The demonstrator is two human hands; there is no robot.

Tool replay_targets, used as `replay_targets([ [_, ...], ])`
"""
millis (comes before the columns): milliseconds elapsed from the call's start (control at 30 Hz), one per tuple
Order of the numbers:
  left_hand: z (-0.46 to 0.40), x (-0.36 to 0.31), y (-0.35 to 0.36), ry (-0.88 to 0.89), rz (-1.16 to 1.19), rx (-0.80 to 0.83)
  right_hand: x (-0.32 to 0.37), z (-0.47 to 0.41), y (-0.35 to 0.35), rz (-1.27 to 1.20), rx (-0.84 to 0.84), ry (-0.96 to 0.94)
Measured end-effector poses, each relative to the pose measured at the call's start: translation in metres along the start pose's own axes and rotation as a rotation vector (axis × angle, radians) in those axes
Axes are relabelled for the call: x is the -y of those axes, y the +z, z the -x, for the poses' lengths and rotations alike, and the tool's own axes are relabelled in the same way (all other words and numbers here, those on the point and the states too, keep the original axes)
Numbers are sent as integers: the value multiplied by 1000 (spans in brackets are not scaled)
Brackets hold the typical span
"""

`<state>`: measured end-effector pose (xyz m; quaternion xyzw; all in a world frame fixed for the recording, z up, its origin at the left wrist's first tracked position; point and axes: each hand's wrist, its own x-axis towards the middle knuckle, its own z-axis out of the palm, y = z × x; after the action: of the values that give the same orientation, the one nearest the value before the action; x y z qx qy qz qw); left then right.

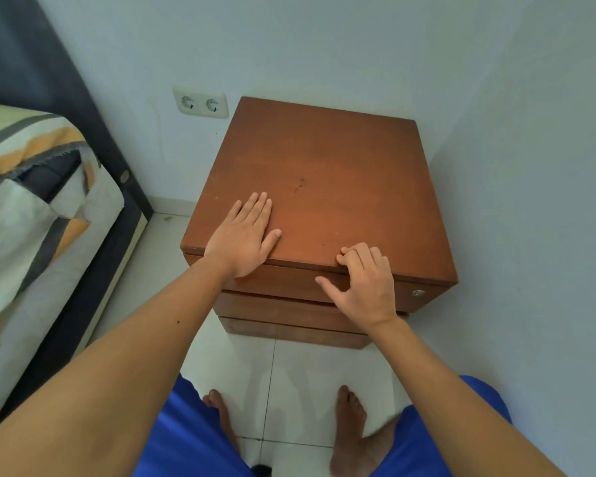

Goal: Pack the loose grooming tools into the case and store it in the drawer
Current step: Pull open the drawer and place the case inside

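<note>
A brown wooden bedside cabinet [327, 187] stands in the corner of the room, against the far wall and just beside the right wall. Its front carries three drawers, one below the other; the top drawer [289, 282] appears closed, its front nearly flush under the cabinet top. A small round metal lock [417, 293] sits at the right end of that drawer front.

Left hand [243, 235]: laid flat on the near left part of the cabinet top, palm down, fingers straight and together, thumb spread to the right — holding nothing.

Right hand [363, 284]: at the near edge of the top, in front of the top drawer. Its fingers are curled, the fingertips resting on the edge of the top above the drawer front; the thumb sticks out to the left. Whether the fingers actually hook the drawer edge cannot be told.

The case and the grooming tools are not visible — the cabinet top shows only a few small dark marks [300, 184].

Left of the cabinet, a double wall socket [201, 103] is set in the far wall. A bed [31, 208] with a patterned cover lies along the left. The person stands barefoot on white floor tiles [300, 380], in blue shorts [186, 432].
</note>
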<state>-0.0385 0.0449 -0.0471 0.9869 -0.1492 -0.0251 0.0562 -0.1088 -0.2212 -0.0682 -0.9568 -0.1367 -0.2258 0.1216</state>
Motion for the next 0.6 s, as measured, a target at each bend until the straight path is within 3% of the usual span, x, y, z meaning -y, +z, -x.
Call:
replay_targets([
  [133, 1, 0, 1, -3, 5, -9, -5, -34, -14, -218, 88, 176],
  [333, -1, 2, 3, -15, 13, -19, -29, -73, -3, -18, 444, 227],
  [600, -1, -3, 3, -44, 33, -41, -27, -66, -2, 67, 493, 156],
])
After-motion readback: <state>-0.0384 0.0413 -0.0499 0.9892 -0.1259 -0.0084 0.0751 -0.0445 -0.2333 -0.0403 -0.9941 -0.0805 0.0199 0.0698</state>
